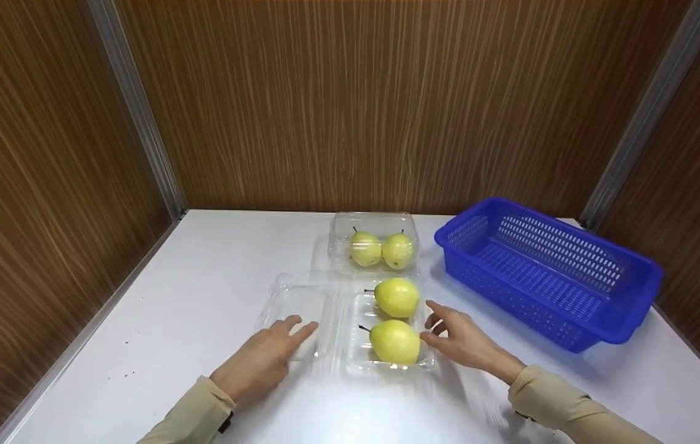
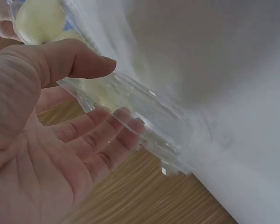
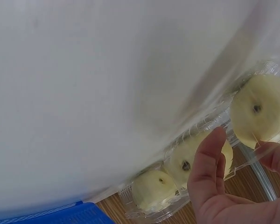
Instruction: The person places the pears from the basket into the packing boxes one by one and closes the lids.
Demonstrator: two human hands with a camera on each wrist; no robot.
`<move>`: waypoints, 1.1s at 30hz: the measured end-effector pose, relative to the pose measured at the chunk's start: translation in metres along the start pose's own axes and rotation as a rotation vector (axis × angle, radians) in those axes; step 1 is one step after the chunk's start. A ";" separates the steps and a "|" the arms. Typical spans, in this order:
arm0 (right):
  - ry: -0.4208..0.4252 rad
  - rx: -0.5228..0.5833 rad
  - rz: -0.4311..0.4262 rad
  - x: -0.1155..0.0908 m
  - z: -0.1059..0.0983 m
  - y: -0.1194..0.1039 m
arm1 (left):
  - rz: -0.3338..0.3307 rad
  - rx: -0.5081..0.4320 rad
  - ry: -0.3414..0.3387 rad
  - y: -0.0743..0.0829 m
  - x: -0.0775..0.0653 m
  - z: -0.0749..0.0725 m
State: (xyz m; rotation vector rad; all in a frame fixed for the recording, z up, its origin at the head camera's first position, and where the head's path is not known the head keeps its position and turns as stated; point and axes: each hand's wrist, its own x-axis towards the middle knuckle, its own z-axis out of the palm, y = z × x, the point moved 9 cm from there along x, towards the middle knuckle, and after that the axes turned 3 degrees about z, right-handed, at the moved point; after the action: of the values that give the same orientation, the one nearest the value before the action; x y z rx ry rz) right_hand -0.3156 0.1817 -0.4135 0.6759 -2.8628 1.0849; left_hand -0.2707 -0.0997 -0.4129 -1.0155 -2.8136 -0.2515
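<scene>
A clear plastic clamshell box (image 1: 354,364) lies opened flat on the white table. Its right half holds two yellow-green pears, a rear pear (image 1: 397,297) and a front pear (image 1: 395,342), stems toward the left. Over the lid half (image 1: 291,302) on the left is my left hand (image 1: 266,354), fingers spread; in the left wrist view the thumb (image 2: 91,63) stands apart from the fingers at the clear plastic edge. My right hand (image 1: 462,336) is at the right side of the box, fingers loosely bent by the rim beside the pears, with nothing visibly gripped.
Behind stands a closed clear clamshell box (image 1: 340,223) with two pears inside. A blue perforated basket (image 1: 510,302) sits at the back right. Wood-grain panels (image 1: 350,111) wall the table (image 1: 201,271) at the back and sides.
</scene>
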 end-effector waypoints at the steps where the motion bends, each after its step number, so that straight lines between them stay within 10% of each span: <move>1: 0.000 0.000 0.000 0.000 0.000 0.000 | -0.013 0.003 -0.004 -0.004 -0.002 -0.001; 12: 0.016 0.008 -0.014 0.000 0.001 -0.001 | -0.081 0.053 0.022 -0.024 -0.008 -0.014; 22: 0.020 -0.006 -0.033 0.002 0.002 -0.003 | -0.125 0.189 0.128 -0.022 -0.016 -0.054; 33: -0.014 0.029 -0.025 0.003 0.005 -0.005 | 0.081 0.118 0.658 0.009 -0.015 -0.113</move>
State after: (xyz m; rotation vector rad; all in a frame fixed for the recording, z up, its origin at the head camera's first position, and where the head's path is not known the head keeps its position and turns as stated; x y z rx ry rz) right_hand -0.3158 0.1742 -0.4139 0.7225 -2.8475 1.1249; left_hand -0.2450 -0.1254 -0.3045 -0.8254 -2.1633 -0.3319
